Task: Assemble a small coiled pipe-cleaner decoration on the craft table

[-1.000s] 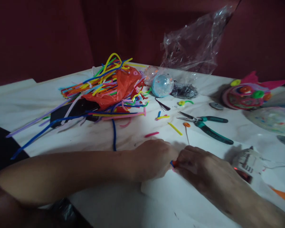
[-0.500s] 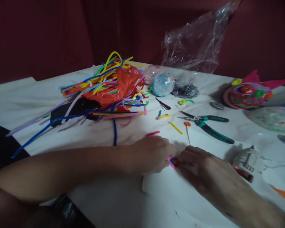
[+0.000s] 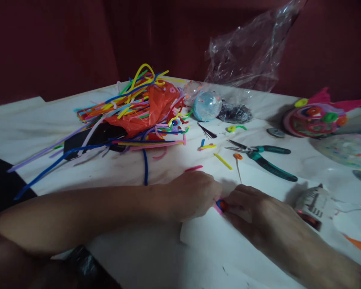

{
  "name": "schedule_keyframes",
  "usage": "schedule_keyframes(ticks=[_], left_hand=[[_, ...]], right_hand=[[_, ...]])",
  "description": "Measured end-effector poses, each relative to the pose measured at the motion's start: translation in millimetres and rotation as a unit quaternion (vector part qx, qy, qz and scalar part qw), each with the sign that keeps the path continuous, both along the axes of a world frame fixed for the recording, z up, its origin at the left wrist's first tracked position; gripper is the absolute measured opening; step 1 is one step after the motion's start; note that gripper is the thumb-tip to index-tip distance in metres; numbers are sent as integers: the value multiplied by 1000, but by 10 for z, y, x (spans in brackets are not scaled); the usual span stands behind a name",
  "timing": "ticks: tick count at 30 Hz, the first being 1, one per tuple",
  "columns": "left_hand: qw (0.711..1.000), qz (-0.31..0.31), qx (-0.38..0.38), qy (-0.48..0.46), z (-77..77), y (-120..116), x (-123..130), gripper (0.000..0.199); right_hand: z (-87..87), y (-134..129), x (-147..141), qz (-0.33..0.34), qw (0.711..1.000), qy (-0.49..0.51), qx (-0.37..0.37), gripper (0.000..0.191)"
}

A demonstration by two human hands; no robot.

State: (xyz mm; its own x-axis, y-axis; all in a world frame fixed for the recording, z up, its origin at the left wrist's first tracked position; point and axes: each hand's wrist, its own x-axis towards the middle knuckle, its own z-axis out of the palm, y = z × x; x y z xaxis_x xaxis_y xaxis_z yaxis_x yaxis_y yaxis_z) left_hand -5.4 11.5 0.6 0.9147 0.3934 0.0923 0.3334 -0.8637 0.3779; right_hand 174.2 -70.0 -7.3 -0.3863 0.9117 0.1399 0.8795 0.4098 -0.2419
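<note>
Small coiled piece (image 3: 221,205) — blue, red and a bit of pink, fuzzy like pipe cleaner, mostly hidden by fingers, exact shape hard to tell. Pinched low over the white table (image 3: 168,257), near the front edge and centre of the scene, right between both hands. Left hand (image 3: 195,195) curled almost closed on its left side, fingertips on the piece; right hand (image 3: 252,208) curled in the same way on its right side, fingertips touching it too. Knuckles of both nearly meeting over it.

Far left of the hands, a heap of pipe cleaners (image 3: 129,116) in many colours, tangled over an orange plastic bag (image 3: 156,108) — contents of the bag not visible. Farther back, a crumpled clear plastic bag (image 3: 243,52), standing up, nothing discernible inside. Just right of the heap, a clear ball (image 3: 207,106) with coloured specks within. Green-handled pliers (image 3: 261,156) lying to the far right of the hands, short cut scraps (image 3: 222,161) of yellow and pink between. At the right edge, a round decorated craft (image 3: 314,120) with pink points.
</note>
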Motion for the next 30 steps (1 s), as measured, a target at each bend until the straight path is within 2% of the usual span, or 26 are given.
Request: schedule_keyframes(ticks=[5, 10, 16, 21, 30], left_hand=[[998, -5, -5, -61, -36, -30, 16, 16], [997, 8, 4, -71, -36, -56, 7, 17], [999, -13, -43, -18, 50, -5, -6, 14], [997, 6, -71, 0, 108, 58, -7, 15], [998, 13, -60, 3, 48, 55, 13, 9]], right_hand=[[35, -14, -26, -9, 1000, 6, -15, 27], [44, -6, -54, -37, 999, 10, -24, 28], [48, 2, -74, -45, 999, 17, 11, 27], [32, 0, -75, -37, 999, 3, 10, 30], [29, -18, -71, -21, 1000, 16, 2, 32]])
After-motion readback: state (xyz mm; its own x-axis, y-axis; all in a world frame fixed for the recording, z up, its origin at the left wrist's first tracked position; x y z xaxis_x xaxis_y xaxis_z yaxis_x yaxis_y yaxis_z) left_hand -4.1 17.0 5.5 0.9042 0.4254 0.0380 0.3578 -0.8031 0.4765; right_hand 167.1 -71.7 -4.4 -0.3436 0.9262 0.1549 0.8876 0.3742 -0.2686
